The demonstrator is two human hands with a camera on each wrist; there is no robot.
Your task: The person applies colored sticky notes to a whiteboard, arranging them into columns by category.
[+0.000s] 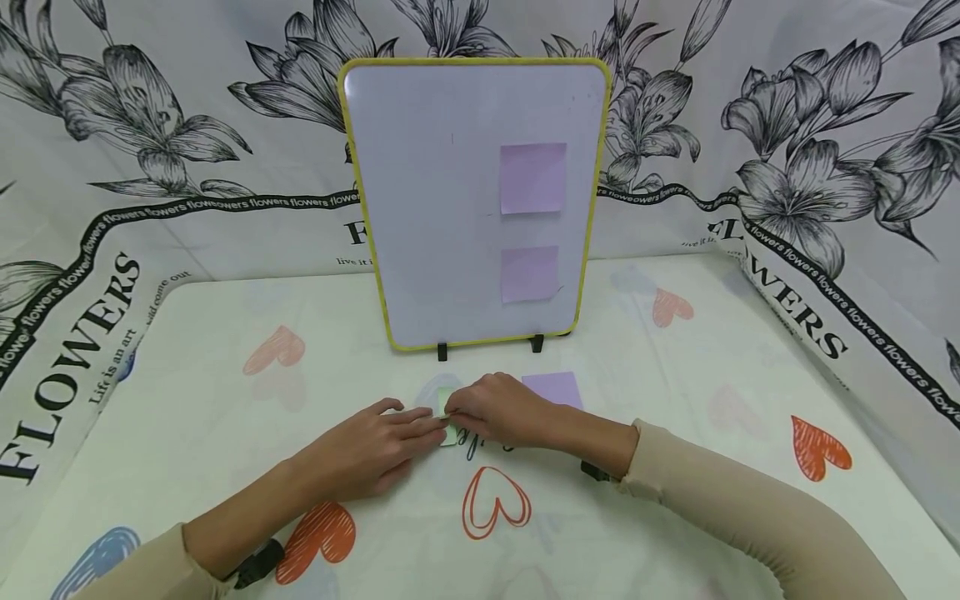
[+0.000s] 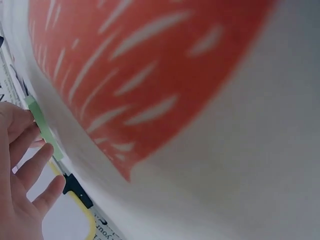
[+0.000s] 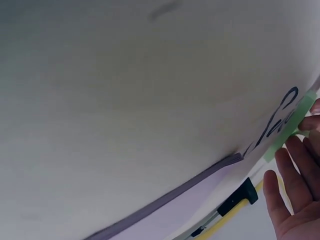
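A small pad of green sticky notes lies on the table in front of the whiteboard, partly covered by both hands. My right hand bends over it, thumb and fingertips pinching a green sheet at the pad. From the left, my left hand reaches in with fairly straight fingers, their tips touching the pad close to the right fingertips. The left wrist view shows the green pad's edge beside the left fingers. In the right wrist view the pad is partly hidden by the right fingers.
A yellow-framed whiteboard stands upright on black feet. Two purple sticky notes are stuck on its right side, one above the other. A purple pad lies behind my right wrist. A floral printed cloth covers table and backdrop.
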